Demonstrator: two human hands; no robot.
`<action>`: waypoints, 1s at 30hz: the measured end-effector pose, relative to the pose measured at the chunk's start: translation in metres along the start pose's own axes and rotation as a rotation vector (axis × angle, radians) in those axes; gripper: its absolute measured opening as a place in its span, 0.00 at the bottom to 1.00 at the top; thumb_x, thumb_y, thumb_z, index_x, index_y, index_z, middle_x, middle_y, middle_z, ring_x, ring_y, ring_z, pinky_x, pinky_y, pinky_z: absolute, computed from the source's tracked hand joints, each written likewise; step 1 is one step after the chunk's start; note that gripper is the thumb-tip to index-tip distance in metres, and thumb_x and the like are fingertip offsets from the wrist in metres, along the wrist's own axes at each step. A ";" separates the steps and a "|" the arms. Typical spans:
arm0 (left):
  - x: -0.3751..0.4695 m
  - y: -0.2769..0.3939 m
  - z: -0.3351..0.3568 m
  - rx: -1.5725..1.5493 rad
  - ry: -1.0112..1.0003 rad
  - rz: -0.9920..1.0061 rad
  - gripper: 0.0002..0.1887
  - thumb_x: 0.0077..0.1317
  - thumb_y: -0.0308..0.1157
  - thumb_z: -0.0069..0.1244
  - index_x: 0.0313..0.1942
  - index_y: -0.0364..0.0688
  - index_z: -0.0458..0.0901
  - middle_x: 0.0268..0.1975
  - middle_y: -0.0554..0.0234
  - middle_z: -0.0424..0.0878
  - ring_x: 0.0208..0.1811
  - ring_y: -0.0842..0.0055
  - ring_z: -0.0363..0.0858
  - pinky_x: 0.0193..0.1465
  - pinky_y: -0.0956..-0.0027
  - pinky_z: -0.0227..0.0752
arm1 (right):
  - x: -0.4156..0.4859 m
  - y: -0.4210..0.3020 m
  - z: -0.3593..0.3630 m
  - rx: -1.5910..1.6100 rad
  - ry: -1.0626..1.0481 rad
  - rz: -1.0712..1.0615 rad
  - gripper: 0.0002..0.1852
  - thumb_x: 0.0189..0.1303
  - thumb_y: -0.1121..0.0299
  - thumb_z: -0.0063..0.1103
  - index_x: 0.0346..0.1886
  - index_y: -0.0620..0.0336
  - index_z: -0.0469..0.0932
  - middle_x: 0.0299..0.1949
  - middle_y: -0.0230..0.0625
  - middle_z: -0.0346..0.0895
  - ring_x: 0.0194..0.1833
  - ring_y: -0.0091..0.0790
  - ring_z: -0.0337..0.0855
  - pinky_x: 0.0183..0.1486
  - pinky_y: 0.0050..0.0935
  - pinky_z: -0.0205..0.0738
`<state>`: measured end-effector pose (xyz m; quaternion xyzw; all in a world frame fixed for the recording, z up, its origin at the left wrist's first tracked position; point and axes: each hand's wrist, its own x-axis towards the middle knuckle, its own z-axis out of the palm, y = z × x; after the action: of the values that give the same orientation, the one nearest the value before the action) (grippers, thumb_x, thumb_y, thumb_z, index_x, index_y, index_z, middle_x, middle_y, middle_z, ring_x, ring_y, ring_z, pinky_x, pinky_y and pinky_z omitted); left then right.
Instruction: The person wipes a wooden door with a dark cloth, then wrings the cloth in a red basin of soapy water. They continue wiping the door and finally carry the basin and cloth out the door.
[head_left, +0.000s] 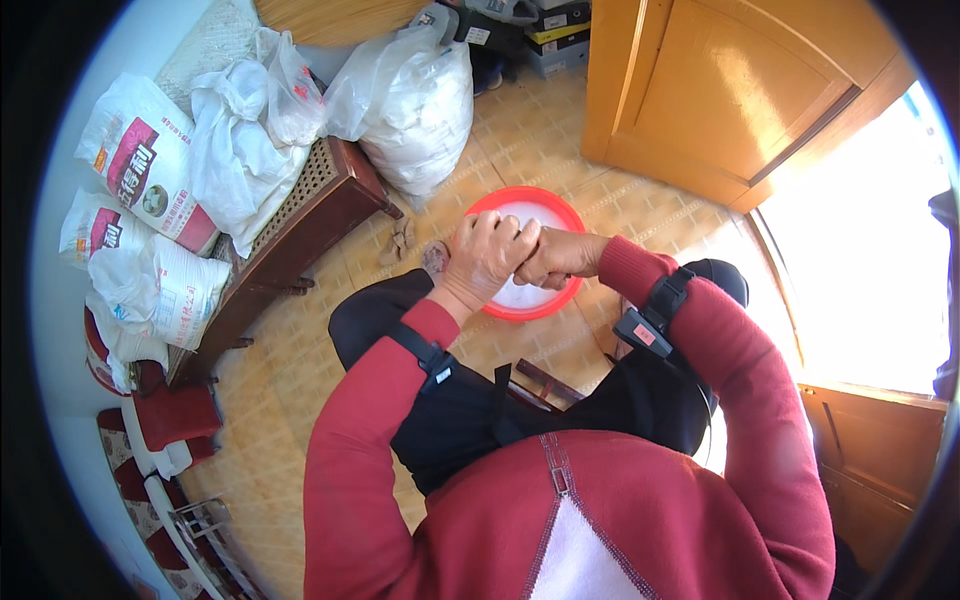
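Observation:
Both of my hands are together above a red plastic basin (576, 217) that stands on the tiled floor. Whitish, sudsy liquid (525, 298) shows inside it. My left hand (489, 251) is bent, its back wet or soapy, with its fingers against my right hand. My right hand (559, 256) is curled, its knuckles touching the fingers of the left. Whether anything lies between the two hands is hidden.
A wooden bench with a woven seat (300, 196) holds flour sacks (150, 169) at the left. Beside it stands a stuffed white plastic bag (420, 112). An orange wooden door (720, 90) stands at the upper right, with shoe boxes (559, 41) near it.

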<state>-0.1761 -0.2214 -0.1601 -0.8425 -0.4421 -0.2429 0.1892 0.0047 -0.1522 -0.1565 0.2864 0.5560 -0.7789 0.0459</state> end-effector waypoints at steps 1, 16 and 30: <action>0.001 -0.002 0.003 0.042 -0.067 0.008 0.15 0.57 0.32 0.56 0.46 0.50 0.78 0.40 0.68 0.78 0.42 0.69 0.80 0.43 0.60 0.76 | 0.004 0.000 0.000 -0.090 0.035 0.011 0.04 0.59 0.74 0.61 0.29 0.56 0.76 0.19 0.23 0.63 0.19 0.17 0.60 0.21 0.20 0.55; -0.006 -0.006 0.045 -0.416 -0.622 -0.747 0.18 0.57 0.41 0.60 0.42 0.37 0.85 0.37 0.37 0.86 0.42 0.49 0.86 0.45 0.52 0.80 | 0.054 0.016 -0.002 -1.373 0.644 -0.120 0.15 0.60 0.66 0.60 0.46 0.63 0.76 0.28 0.45 0.84 0.35 0.48 0.88 0.35 0.46 0.79; -0.029 -0.009 0.049 -0.608 -0.441 -0.858 0.21 0.52 0.34 0.67 0.41 0.30 0.82 0.32 0.42 0.87 0.36 0.59 0.88 0.40 0.60 0.79 | 0.067 0.024 -0.021 -1.492 0.590 -0.371 0.11 0.56 0.65 0.64 0.39 0.57 0.77 0.24 0.38 0.82 0.28 0.45 0.86 0.26 0.43 0.75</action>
<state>-0.1859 -0.2098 -0.2158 -0.6349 -0.6838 -0.2328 -0.2742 -0.0335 -0.1263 -0.2144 0.2770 0.9549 -0.0925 -0.0532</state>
